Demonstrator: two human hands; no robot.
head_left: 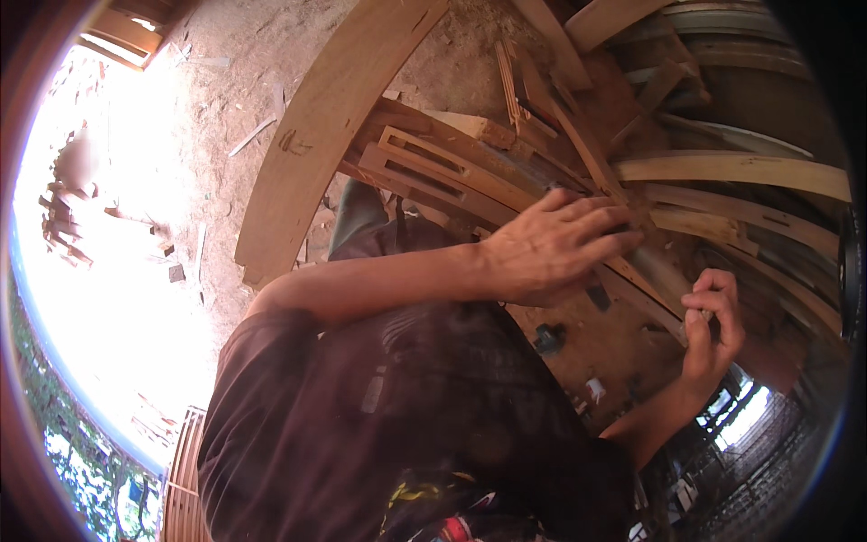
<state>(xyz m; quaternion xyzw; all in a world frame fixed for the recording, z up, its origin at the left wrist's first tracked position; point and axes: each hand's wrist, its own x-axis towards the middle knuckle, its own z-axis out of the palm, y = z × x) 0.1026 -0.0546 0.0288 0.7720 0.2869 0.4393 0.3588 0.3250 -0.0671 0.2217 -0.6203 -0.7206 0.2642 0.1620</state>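
Note:
My left hand (564,244) reaches across from the left. Its fingers are stretched out and a little apart over the long wooden pieces, palm down; what lies under the palm is hidden. Farther right, my right hand (713,321) is curled, thumb against fingers, near the end of a wooden bar (664,271). A small pale bit shows between its fingertips, too small to name. Slotted wooden rails (424,167) lie beyond my left forearm. A broad curved board (312,135) slants across their left end.
Curved wooden pieces (731,170) are heaped at the far right. Scraps of wood (253,135) lie on the dirt floor at the left. A dark green object (548,339) and a small white and red item (594,390) are on the ground beside my body.

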